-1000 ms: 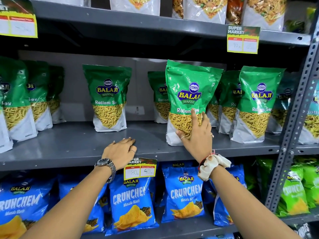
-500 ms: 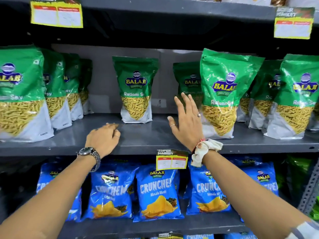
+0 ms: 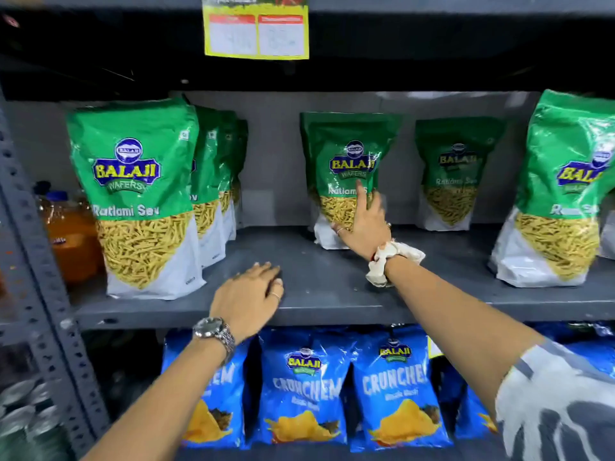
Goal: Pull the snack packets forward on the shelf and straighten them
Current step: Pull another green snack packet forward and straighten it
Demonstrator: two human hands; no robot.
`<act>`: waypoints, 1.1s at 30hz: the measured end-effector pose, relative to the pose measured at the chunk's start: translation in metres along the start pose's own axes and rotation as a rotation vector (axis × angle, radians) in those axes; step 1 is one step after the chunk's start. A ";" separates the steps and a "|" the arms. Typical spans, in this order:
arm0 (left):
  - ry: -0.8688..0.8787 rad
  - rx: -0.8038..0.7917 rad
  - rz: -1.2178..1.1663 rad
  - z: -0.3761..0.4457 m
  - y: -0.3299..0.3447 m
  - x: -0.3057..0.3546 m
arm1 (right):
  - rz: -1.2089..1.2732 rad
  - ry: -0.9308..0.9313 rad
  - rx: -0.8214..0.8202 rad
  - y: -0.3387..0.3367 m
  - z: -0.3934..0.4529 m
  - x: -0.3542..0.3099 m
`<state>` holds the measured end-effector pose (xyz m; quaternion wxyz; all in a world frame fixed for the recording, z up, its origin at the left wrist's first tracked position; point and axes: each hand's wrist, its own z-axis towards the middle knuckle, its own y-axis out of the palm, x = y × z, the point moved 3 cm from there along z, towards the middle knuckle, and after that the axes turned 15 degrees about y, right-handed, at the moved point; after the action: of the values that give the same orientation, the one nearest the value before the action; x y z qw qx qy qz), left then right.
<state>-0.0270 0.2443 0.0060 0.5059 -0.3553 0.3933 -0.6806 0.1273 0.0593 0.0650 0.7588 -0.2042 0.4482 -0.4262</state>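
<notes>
Green Balaji Ratlami Sev packets stand on the grey middle shelf (image 3: 332, 294). One packet (image 3: 346, 161) stands alone far back at the centre. My right hand (image 3: 362, 224) lies against its lower front, fingers spread over the clear window. My left hand (image 3: 248, 299) rests flat on the shelf's front edge, holding nothing. A row of packets (image 3: 133, 194) stands at the left, its first packet near the front edge. Another packet (image 3: 456, 174) stands at the back right, and one (image 3: 562, 194) stands forward at the far right.
Blue Crunchem packets (image 3: 303, 390) fill the shelf below. A yellow price tag (image 3: 256, 31) hangs from the upper shelf. A perforated metal upright (image 3: 30, 247) runs down the left, with an orange bottle (image 3: 71, 234) behind it.
The view has swung left. My right hand left the front packet at the right and reached back to the lone centre packet. My left hand stayed on the shelf edge.
</notes>
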 end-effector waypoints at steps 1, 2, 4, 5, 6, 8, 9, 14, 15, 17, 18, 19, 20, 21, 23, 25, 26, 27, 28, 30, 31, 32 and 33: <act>0.026 -0.001 0.018 0.000 0.002 -0.001 | 0.005 0.037 -0.013 0.005 0.004 -0.004; 0.045 -0.009 0.030 -0.001 0.004 0.000 | 0.010 0.066 -0.022 0.009 0.008 -0.006; 0.073 -0.021 0.042 -0.002 0.006 0.003 | 0.030 0.114 -0.026 0.017 0.014 -0.009; 0.082 -0.023 0.041 -0.002 0.007 0.003 | 0.042 0.136 -0.026 0.020 0.016 -0.011; 0.086 -0.025 0.034 -0.002 0.007 0.004 | 0.054 0.152 -0.021 0.023 0.016 -0.013; 0.096 -0.032 0.031 -0.003 0.006 0.004 | 0.066 0.174 0.004 0.029 0.017 -0.015; 0.102 -0.036 0.029 -0.004 0.006 0.004 | 0.060 0.185 0.018 0.031 0.016 -0.017; 0.116 -0.039 0.020 -0.004 0.006 0.004 | 0.001 0.204 0.056 0.030 0.013 -0.016; 0.113 -0.040 0.021 -0.004 0.006 0.005 | -0.001 0.195 0.059 0.028 0.012 -0.016; 0.105 -0.038 0.022 -0.004 0.006 0.004 | 0.003 0.173 0.059 0.024 0.011 -0.016; 0.102 -0.041 0.020 -0.003 0.006 0.004 | 0.000 0.168 0.060 0.023 0.010 -0.017; 0.100 -0.045 0.017 -0.003 0.005 0.004 | -0.005 0.166 0.062 0.020 0.008 -0.018; 0.097 -0.050 0.015 -0.003 0.005 0.004 | -0.008 0.163 0.065 0.018 0.005 -0.019; 0.094 -0.052 0.013 -0.003 0.006 0.004 | -0.005 0.162 0.073 0.016 0.002 -0.020; 0.095 -0.055 0.007 -0.002 0.006 0.004 | 0.022 0.158 0.096 0.010 -0.007 -0.021; 0.095 -0.060 0.007 -0.003 0.005 0.005 | 0.038 0.144 0.118 0.001 -0.020 -0.021; 0.094 -0.063 0.007 -0.003 0.005 0.006 | 0.036 0.134 0.126 -0.004 -0.027 -0.021; 0.091 -0.064 0.009 -0.003 0.004 0.006 | 0.036 0.124 0.127 -0.009 -0.034 -0.021; 0.087 -0.065 0.009 -0.003 0.005 0.006 | 0.045 0.114 0.120 -0.015 -0.041 -0.020; 0.076 -0.063 0.004 -0.003 0.005 0.007 | 0.084 0.095 0.100 -0.028 -0.055 -0.016; 0.073 -0.061 0.003 -0.003 0.005 0.007 | 0.096 0.088 0.098 -0.034 -0.062 -0.015; 0.071 -0.063 0.005 -0.003 0.005 0.007 | 0.095 0.083 0.103 -0.040 -0.070 -0.013; 0.071 -0.066 0.009 -0.003 0.005 0.007 | 0.086 0.081 0.112 -0.045 -0.077 -0.012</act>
<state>-0.0296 0.2370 0.0006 0.4828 -0.3456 0.4349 -0.6770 0.0378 0.0501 0.0625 0.7680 -0.1245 0.4621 -0.4256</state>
